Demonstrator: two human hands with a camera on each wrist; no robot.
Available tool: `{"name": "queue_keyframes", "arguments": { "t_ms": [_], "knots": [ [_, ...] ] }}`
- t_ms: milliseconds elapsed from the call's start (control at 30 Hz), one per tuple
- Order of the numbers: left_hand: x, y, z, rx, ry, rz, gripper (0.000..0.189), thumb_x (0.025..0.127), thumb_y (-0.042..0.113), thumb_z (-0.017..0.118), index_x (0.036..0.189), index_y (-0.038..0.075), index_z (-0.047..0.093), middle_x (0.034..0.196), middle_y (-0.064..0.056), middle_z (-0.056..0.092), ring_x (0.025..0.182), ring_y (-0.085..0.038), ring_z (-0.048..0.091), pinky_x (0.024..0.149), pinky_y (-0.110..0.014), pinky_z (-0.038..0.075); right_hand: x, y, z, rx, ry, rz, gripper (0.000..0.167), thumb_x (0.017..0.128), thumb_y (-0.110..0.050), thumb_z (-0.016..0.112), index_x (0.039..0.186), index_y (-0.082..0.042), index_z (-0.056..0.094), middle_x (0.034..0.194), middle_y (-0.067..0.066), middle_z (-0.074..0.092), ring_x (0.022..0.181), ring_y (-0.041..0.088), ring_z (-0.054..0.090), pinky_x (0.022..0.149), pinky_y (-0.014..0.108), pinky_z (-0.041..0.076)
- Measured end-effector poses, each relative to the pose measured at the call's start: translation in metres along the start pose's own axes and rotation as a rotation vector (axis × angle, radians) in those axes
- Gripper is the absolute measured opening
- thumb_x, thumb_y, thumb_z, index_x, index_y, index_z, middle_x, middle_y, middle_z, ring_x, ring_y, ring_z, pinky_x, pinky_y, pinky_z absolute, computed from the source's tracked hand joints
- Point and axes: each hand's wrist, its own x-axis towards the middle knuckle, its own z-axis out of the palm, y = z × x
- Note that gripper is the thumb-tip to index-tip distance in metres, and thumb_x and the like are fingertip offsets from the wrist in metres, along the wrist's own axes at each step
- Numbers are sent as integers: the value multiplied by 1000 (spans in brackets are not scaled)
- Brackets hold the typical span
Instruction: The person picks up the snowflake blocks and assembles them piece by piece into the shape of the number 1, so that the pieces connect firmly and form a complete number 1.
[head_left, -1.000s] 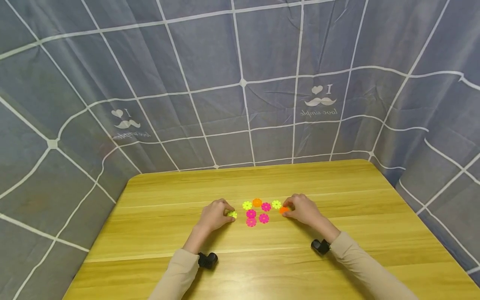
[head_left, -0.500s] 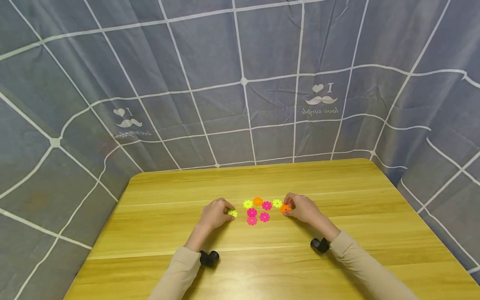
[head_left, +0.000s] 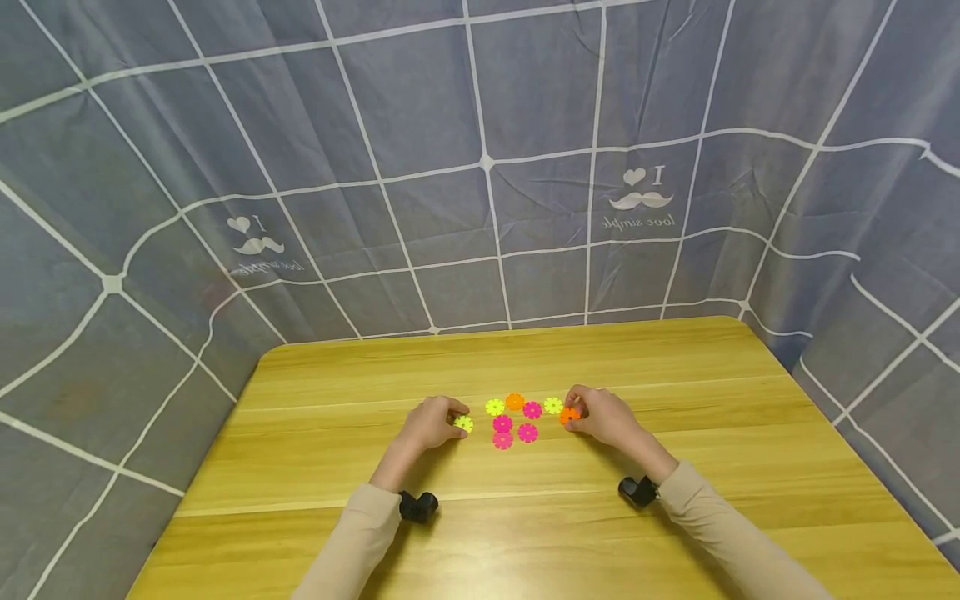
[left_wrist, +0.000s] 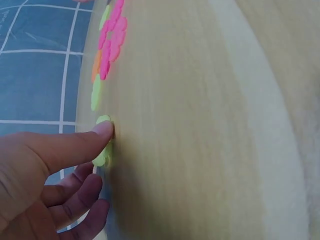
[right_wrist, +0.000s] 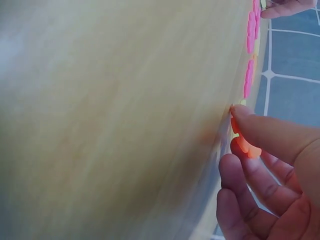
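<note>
My left hand (head_left: 433, 423) pinches a yellow-green flower-shaped disc (head_left: 464, 424) between thumb and fingers, left of the other discs; its thumb (left_wrist: 95, 140) lies over the disc in the left wrist view. On the right side, my right hand (head_left: 606, 417) holds an orange notched disc (right_wrist: 245, 142), which is tilted up from the table in the right wrist view. Between the hands lie several similar flat discs: a yellow one (head_left: 495, 407), an orange one (head_left: 514, 402), several pink ones (head_left: 528, 432), and another yellow one (head_left: 553, 405) close beside the right fingertips.
The discs lie on a wood-grain table (head_left: 480, 533) with rounded far corners. A grey-blue curtain (head_left: 420, 208) with white grid lines hangs behind and along the sides. Each wrist carries a small black camera (head_left: 418, 507).
The orange disc in my right hand has tipped up so more of its face shows. My left hand keeps its pinch on the yellow-green disc, now turned slightly more toward the head view.
</note>
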Motion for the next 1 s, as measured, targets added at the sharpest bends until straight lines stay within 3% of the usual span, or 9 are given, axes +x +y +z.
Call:
{"name": "queue_keyframes", "arguments": {
  "t_ms": [167,367,567,700,833,1000],
  "knots": [
    [0,-1,0,-10,4,1,29,76,17,81,104,14,74,88,0,67,78,-12,57,67,-30,46,-1,2,1,21,26,-27,19,82,-12,75,97,-11,64,79,0,64,70,13,56,63,29,44],
    [-4,-3,2,19,66,30,23,77,19,80,99,16,73,84,0,63,71,-11,52,61,-28,41,-2,4,-1,62,42,-57,13,87,-7,68,99,-9,65,84,2,69,77,16,62,68,33,50],
    [-7,-2,5,49,114,44,23,80,19,77,102,18,71,68,4,61,58,-9,46,51,-25,36,-1,3,0,109,60,-74,15,87,-5,67,103,-7,67,85,5,70,77,17,63,70,33,52],
    [-7,0,5,37,151,44,23,81,19,77,103,19,71,74,1,66,61,-10,54,51,-24,38,1,3,1,128,90,-97,16,88,-6,67,104,-8,68,87,6,70,73,14,61,68,30,51],
    [-5,2,5,-48,203,29,22,84,19,73,106,20,72,84,-3,71,71,-12,61,52,-23,39,3,1,0,161,133,-150,16,88,-6,67,104,-9,69,91,6,71,72,12,60,67,27,50],
    [-2,12,5,-241,200,15,21,90,15,66,110,17,71,69,-10,67,54,-12,52,45,-21,30,6,-8,-2,209,174,-208,15,89,-5,66,103,-9,71,93,4,73,70,9,59,66,23,49]
  ]
}}
